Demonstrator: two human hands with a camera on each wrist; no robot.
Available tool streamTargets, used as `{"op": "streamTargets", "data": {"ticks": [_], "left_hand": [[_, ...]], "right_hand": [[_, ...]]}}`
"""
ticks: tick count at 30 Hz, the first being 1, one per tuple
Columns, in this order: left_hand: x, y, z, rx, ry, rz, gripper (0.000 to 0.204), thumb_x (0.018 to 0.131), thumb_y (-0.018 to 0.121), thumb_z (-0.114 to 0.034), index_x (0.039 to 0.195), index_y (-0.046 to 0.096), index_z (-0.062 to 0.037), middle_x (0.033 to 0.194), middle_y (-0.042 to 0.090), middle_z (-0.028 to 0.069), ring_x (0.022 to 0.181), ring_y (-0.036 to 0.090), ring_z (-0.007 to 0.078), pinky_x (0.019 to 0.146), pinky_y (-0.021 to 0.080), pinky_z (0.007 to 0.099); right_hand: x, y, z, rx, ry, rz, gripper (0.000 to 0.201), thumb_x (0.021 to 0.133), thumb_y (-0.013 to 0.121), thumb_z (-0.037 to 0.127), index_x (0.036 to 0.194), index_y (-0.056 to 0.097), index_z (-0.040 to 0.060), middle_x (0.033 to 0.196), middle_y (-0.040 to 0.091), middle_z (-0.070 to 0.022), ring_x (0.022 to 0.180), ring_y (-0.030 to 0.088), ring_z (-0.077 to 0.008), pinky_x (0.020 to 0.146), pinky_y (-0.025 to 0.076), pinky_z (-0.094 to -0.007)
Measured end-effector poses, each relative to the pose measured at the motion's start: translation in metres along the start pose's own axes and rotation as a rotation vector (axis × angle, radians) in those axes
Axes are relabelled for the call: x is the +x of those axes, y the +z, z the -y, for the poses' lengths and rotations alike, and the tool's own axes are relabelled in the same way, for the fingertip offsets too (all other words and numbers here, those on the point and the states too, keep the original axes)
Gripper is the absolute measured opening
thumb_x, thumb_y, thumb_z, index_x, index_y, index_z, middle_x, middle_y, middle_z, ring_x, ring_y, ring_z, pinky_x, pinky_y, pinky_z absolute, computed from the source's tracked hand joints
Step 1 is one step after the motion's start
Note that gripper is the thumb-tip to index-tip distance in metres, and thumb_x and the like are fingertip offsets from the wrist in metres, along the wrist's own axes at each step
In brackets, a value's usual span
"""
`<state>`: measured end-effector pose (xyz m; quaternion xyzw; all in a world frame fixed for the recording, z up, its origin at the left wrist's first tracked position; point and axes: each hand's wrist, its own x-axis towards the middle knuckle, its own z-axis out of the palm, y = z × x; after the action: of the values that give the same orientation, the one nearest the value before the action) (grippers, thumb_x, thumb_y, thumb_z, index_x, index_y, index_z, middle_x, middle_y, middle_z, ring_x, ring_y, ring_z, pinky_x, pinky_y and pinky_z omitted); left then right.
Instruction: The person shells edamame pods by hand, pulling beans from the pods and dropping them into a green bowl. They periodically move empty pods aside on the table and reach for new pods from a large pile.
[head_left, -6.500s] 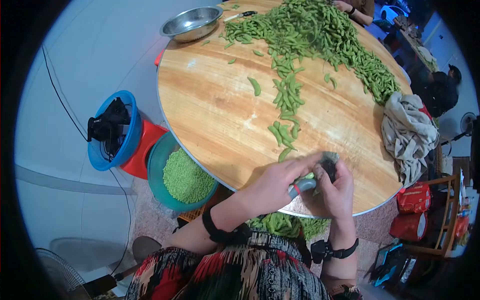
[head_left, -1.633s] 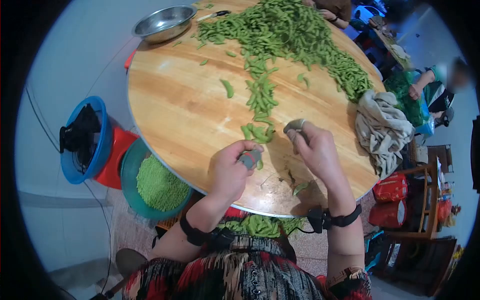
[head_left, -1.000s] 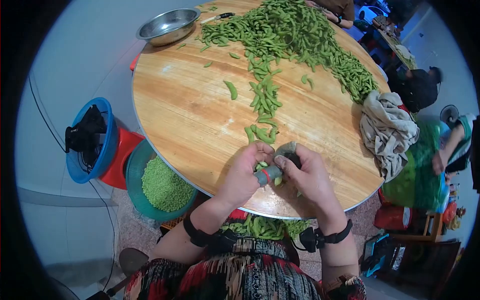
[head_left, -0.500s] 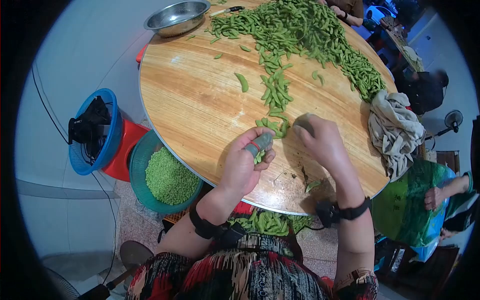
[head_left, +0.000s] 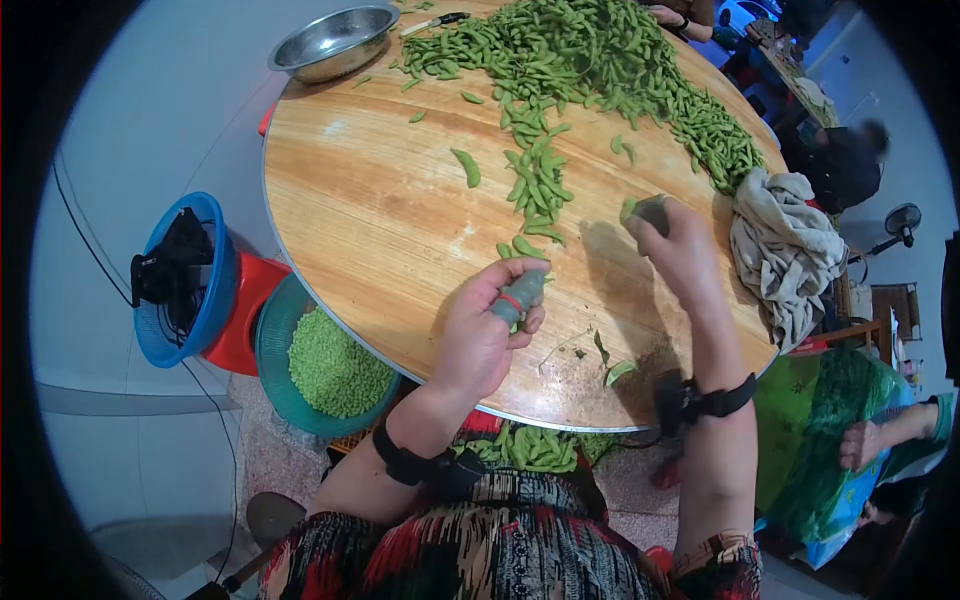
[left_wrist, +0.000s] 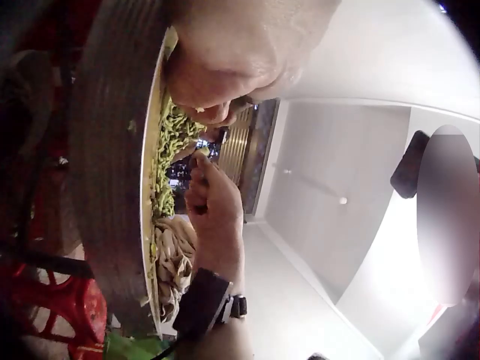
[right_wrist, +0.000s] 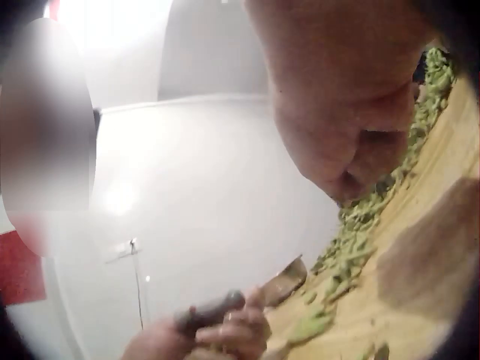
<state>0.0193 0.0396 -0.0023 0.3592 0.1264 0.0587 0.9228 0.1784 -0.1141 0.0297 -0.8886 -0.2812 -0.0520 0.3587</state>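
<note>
In the head view my left hand (head_left: 472,335) is above the table's near side, fingers curled round a few green beans (head_left: 515,326) that are mostly hidden. A grey sleeve with a red band (head_left: 518,297) covers its thumb. Farther right, my right hand (head_left: 685,255) is raised over the tabletop and pinches a green soybean pod (head_left: 628,209) at its fingertips, where a dark grey cover shows. Between the hands and the large heap of pods (head_left: 590,55), a thin line of pods (head_left: 540,180) runs toward me. Both hands also appear in the wrist views.
Shelled beans (head_left: 335,365) fill a teal basket (head_left: 270,335) below the round wooden table's left edge (head_left: 350,310). A steel bowl (head_left: 335,45), a knife (head_left: 435,24) and a crumpled cloth (head_left: 785,240) lie on the table. At right a person's hand (head_left: 858,445) holds a green sack (head_left: 825,430).
My hands met one second ago and have since parted. The right hand has moved up and right, and a pod now shows at its fingertips. The left keeps its grip.
</note>
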Motion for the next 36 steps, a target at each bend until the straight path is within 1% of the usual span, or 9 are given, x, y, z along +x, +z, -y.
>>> {"op": "streamTargets", "data": {"ticks": [3, 4, 6, 10, 16, 20, 29, 31, 36], "left_hand": [[0.001, 0.003, -0.002, -0.004, -0.037, 0.117, 0.035, 0.084, 0.049, 0.000, 0.119, 0.049, -0.0032, 0.082, 0.048, -0.0004, 0.064, 0.043, 0.0055, 0.047, 0.028, 0.0138], [-0.001, 0.003, -0.002, -0.041, -0.081, 0.190, 0.040, 0.083, 0.050, 0.002, 0.123, 0.047, -0.0026, 0.084, 0.049, -0.0008, 0.065, 0.043, 0.0046, 0.048, 0.029, 0.0136], [-0.002, 0.005, 0.000, -0.040, -0.072, 0.226, 0.042, 0.082, 0.051, 0.002, 0.124, 0.047, -0.0021, 0.085, 0.050, -0.0009, 0.065, 0.043, 0.0039, 0.048, 0.030, 0.0137], [-0.004, 0.003, 0.001, 0.050, -0.046, 0.280, 0.040, 0.082, 0.053, 0.001, 0.122, 0.047, -0.0007, 0.088, 0.052, -0.0013, 0.065, 0.044, 0.0017, 0.048, 0.032, 0.0138], [-0.004, 0.001, 0.005, 0.087, 0.092, 0.206, 0.025, 0.082, 0.054, 0.001, 0.107, 0.054, -0.0005, 0.090, 0.056, 0.0015, 0.061, 0.044, 0.0006, 0.048, 0.031, 0.0135], [-0.007, 0.005, 0.005, 0.089, 0.038, 0.223, 0.020, 0.082, 0.055, 0.000, 0.102, 0.056, -0.0017, 0.089, 0.058, 0.0023, 0.063, 0.045, 0.0001, 0.047, 0.030, 0.0134], [-0.004, 0.004, 0.012, 0.394, 0.208, 0.124, 0.012, 0.085, 0.057, -0.006, 0.096, 0.059, -0.0035, 0.084, 0.059, -0.0006, 0.072, 0.052, 0.0031, 0.057, 0.040, 0.0158], [-0.002, 0.002, 0.013, 0.706, 0.373, 0.145, 0.012, 0.083, 0.058, -0.006, 0.095, 0.059, -0.0039, 0.084, 0.059, -0.0007, 0.069, 0.050, 0.0015, 0.055, 0.037, 0.0152], [-0.006, 0.004, 0.009, 0.375, 0.065, 0.244, 0.011, 0.084, 0.054, -0.005, 0.094, 0.058, -0.0003, 0.086, 0.057, 0.0017, 0.063, 0.046, 0.0015, 0.051, 0.032, 0.0140]], "right_hand": [[-0.006, -0.029, 0.030, 0.702, 0.412, 0.453, 0.011, 0.084, 0.061, 0.016, 0.081, 0.058, 0.0063, 0.056, 0.045, 0.0061, 0.048, 0.038, -0.0015, 0.042, 0.029, -0.0191], [-0.015, -0.027, 0.031, 0.702, 0.412, 0.458, 0.011, 0.084, 0.061, 0.016, 0.081, 0.058, 0.0063, 0.056, 0.045, 0.0061, 0.048, 0.038, -0.0015, 0.042, 0.029, -0.0191], [-0.033, -0.018, 0.030, 0.895, 0.427, 0.746, 0.012, 0.084, 0.061, 0.017, 0.086, 0.056, 0.0054, 0.058, 0.045, 0.0047, 0.045, 0.036, -0.0025, 0.040, 0.026, -0.0186], [-0.063, -0.001, 0.036, 1.213, 0.537, 0.743, 0.015, 0.086, 0.060, 0.019, 0.089, 0.054, 0.0057, 0.059, 0.046, 0.0045, 0.045, 0.034, -0.0024, 0.040, 0.024, -0.0178], [-0.086, 0.001, 0.057, 1.054, 0.447, 0.511, 0.015, 0.091, 0.053, 0.021, 0.088, 0.054, 0.0059, 0.061, 0.048, 0.0047, 0.049, 0.037, -0.0025, 0.043, 0.028, -0.0180], [-0.090, 0.003, 0.054, 1.019, 0.468, 0.543, 0.018, 0.093, 0.048, 0.022, 0.086, 0.053, 0.0052, 0.061, 0.048, 0.0043, 0.051, 0.037, -0.0023, 0.045, 0.029, -0.0178], [-0.101, -0.002, 0.050, 1.249, 0.549, 0.588, 0.023, 0.095, 0.040, 0.020, 0.082, 0.051, 0.0043, 0.065, 0.049, 0.0013, 0.048, 0.035, -0.0028, 0.044, 0.030, -0.0172], [-0.100, -0.001, 0.047, 1.251, 0.533, 0.598, 0.022, 0.095, 0.041, 0.019, 0.082, 0.052, 0.0043, 0.065, 0.050, 0.0011, 0.048, 0.035, -0.0027, 0.044, 0.029, -0.0169], [-0.105, 0.003, 0.044, 1.259, 0.513, 0.577, 0.018, 0.095, 0.042, 0.015, 0.085, 0.052, 0.0043, 0.066, 0.051, 0.0001, 0.044, 0.034, -0.0020, 0.040, 0.027, -0.0157]]}}
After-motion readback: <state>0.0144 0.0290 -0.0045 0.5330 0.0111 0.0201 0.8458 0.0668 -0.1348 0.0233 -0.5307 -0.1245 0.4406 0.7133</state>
